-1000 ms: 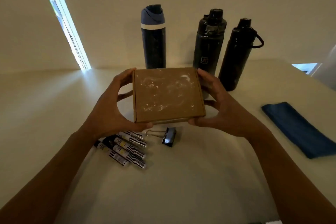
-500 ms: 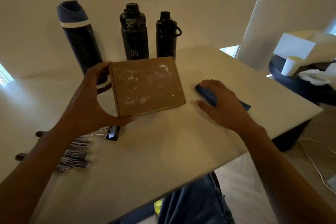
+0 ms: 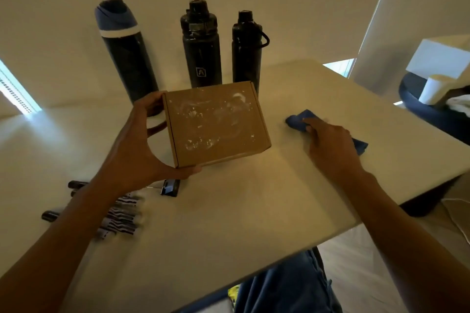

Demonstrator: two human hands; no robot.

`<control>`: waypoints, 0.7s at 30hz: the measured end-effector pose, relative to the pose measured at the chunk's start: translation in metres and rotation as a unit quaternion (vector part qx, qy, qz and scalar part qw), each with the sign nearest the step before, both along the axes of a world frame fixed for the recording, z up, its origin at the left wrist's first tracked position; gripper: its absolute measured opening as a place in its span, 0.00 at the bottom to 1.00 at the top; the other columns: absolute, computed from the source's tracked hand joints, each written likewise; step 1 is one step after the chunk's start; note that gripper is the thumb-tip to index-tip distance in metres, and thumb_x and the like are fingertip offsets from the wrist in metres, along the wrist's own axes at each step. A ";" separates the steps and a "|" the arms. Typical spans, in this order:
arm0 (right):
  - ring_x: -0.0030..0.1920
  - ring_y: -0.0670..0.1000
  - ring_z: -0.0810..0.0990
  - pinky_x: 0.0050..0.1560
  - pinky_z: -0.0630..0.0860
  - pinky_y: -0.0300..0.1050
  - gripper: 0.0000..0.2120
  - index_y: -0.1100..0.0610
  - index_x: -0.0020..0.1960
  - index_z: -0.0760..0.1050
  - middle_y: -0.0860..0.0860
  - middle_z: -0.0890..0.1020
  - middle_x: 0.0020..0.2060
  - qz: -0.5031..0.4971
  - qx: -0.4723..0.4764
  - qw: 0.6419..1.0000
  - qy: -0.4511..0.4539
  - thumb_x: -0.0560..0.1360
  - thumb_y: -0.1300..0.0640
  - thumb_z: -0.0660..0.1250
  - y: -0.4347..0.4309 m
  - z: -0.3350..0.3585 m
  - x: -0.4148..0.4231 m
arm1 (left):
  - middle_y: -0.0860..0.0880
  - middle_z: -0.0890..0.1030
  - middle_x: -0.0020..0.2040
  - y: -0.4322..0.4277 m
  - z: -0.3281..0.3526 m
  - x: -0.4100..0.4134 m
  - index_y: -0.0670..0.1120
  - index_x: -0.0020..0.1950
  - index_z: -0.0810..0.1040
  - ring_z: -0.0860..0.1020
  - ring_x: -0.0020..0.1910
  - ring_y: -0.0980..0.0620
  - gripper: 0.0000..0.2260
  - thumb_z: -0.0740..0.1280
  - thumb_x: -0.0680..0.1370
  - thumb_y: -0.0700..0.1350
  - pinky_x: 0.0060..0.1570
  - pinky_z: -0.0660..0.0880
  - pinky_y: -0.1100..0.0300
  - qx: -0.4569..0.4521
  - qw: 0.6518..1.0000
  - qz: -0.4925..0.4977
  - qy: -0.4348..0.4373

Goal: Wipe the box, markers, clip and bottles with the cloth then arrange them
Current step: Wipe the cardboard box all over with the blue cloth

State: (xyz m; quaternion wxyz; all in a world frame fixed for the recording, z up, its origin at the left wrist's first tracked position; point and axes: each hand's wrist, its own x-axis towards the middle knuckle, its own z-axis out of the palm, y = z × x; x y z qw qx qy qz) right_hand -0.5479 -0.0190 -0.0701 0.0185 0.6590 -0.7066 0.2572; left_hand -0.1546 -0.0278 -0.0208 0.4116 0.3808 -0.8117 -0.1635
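Head view: left hand (image 3: 132, 150) gripping box (image 3: 216, 122); right hand (image 3: 330, 145) hiding cloth (image 3: 297, 118), grip unclear.

Striped black-and-white markers (image 3: 115, 221): blurred, partly hidden under left forearm.
Black metal binder clip (image 3: 170, 187): partly hidden by left hand (image 3: 132, 150).
Blue cloth (image 3: 305, 118): mostly covered by right hand (image 3: 330, 145).

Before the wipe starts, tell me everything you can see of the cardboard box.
The cardboard box is flat, brown and closed, its side flaps tucked. White smears and flecks cover its top face, so it is not yet wiped. It is tilted toward the camera above the table. The left hand alone grips it, fingers on the far left corner, thumb under the near one. No cloth touches it.
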 end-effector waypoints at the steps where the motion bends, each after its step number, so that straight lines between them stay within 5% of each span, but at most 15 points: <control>1: 0.51 0.51 0.80 0.55 0.73 0.48 0.22 0.43 0.65 0.75 0.44 0.82 0.55 0.012 -0.012 1.000 -0.023 0.80 0.64 0.56 0.004 0.003 0.004 | 0.53 0.69 0.76 0.001 0.000 0.002 0.46 0.82 0.58 0.70 0.76 0.51 0.62 0.88 0.55 0.55 0.70 0.73 0.56 0.000 1.000 0.000 0.003; 4: 0.53 0.38 0.78 0.55 0.68 0.30 0.16 0.44 0.64 0.77 0.35 0.81 0.56 0.043 -0.053 0.991 -0.116 0.83 0.59 0.57 0.012 0.011 0.025 | 0.54 0.68 0.77 0.001 0.003 0.012 0.46 0.81 0.58 0.69 0.76 0.51 0.62 0.86 0.56 0.61 0.70 0.72 0.62 -0.004 1.000 0.004 0.010; 7: 0.48 0.24 0.72 0.51 0.62 0.17 0.15 0.35 0.61 0.74 0.19 0.73 0.46 0.080 -0.067 0.982 -0.155 0.85 0.55 0.57 0.020 0.018 0.053 | 0.53 0.67 0.77 0.000 0.003 0.029 0.45 0.82 0.57 0.69 0.76 0.52 0.63 0.89 0.55 0.54 0.71 0.72 0.63 -0.014 1.000 0.027 0.008; 10: 0.44 0.34 0.77 0.45 0.65 0.22 0.14 0.40 0.65 0.75 0.31 0.80 0.51 0.093 -0.041 0.988 -0.114 0.84 0.52 0.58 0.019 0.016 0.076 | 0.51 0.67 0.78 0.002 0.002 0.046 0.44 0.82 0.57 0.68 0.77 0.53 0.64 0.89 0.53 0.50 0.71 0.71 0.64 -0.023 0.998 0.050 0.003; 14: 0.31 0.37 0.74 0.33 0.67 0.28 0.15 0.43 0.67 0.75 0.39 0.77 0.38 0.150 -0.010 0.985 -0.081 0.83 0.53 0.61 0.022 0.009 0.103 | 0.52 0.67 0.78 0.009 0.001 0.064 0.45 0.81 0.58 0.68 0.77 0.55 0.63 0.89 0.53 0.49 0.70 0.69 0.69 -0.024 0.997 0.071 -0.001; 19: 0.38 0.36 0.77 0.41 0.67 0.24 0.16 0.41 0.68 0.75 0.43 0.83 0.57 0.213 0.003 0.975 -0.065 0.82 0.53 0.64 0.026 0.008 0.131 | 0.55 0.68 0.77 0.019 0.005 0.086 0.46 0.81 0.59 0.69 0.76 0.54 0.62 0.88 0.54 0.52 0.71 0.70 0.65 -0.030 0.995 0.098 -0.003; 21: 0.50 0.39 0.80 0.49 0.65 0.22 0.16 0.40 0.68 0.74 0.42 0.80 0.63 0.224 0.012 0.973 -0.054 0.82 0.52 0.64 0.025 0.007 0.142 | 0.54 0.68 0.77 0.022 0.004 0.098 0.45 0.81 0.59 0.69 0.77 0.54 0.62 0.88 0.54 0.53 0.72 0.70 0.65 -0.031 0.993 0.109 -0.014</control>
